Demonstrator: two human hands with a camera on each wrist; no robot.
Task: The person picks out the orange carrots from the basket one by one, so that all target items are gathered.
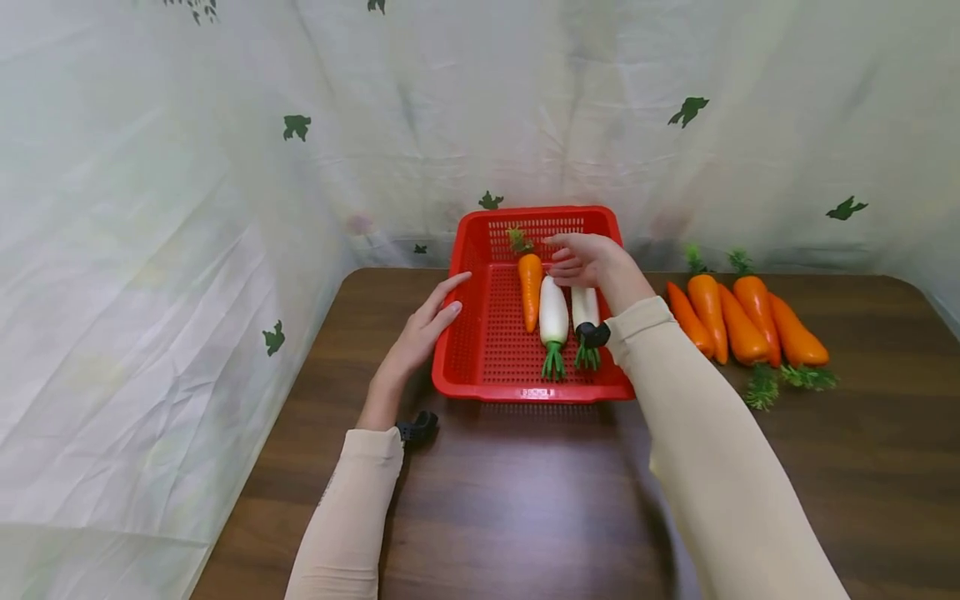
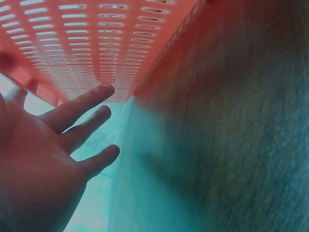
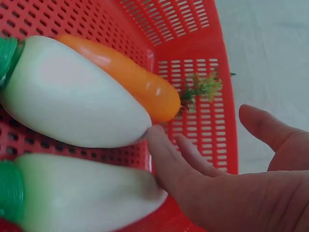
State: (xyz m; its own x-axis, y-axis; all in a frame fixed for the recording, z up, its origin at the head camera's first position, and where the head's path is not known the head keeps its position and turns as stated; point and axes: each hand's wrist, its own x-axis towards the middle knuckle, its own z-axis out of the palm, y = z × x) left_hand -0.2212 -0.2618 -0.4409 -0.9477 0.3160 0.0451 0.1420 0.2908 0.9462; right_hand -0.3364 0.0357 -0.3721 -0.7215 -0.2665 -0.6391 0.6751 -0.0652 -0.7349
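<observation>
A red plastic basket (image 1: pixel 495 391) holds a toy carrot (image 1: pixel 530 287) and two toy white radishes, one in the middle (image 1: pixel 554 312) and one to its right (image 1: pixel 584 307) partly behind my right wrist. My left hand (image 1: pixel 418 335) rests at the basket's left rim, its fingers spread and fairly straight along the outer wall. Over the back right of the basket hovers my right hand (image 1: pixel 588 257), fingers loosely bent. In the right wrist view its fingertips (image 3: pixel 155 133) are right at the narrow ends of the radishes, with the thumb held apart and nothing gripped.
Several toy carrots (image 1: pixel 744 323) with green tops lie side by side on the brown wooden table (image 1: pixel 540 500), right of the basket. A pale curtain (image 1: pixel 465 108) with green leaf shapes hangs behind and left of the table.
</observation>
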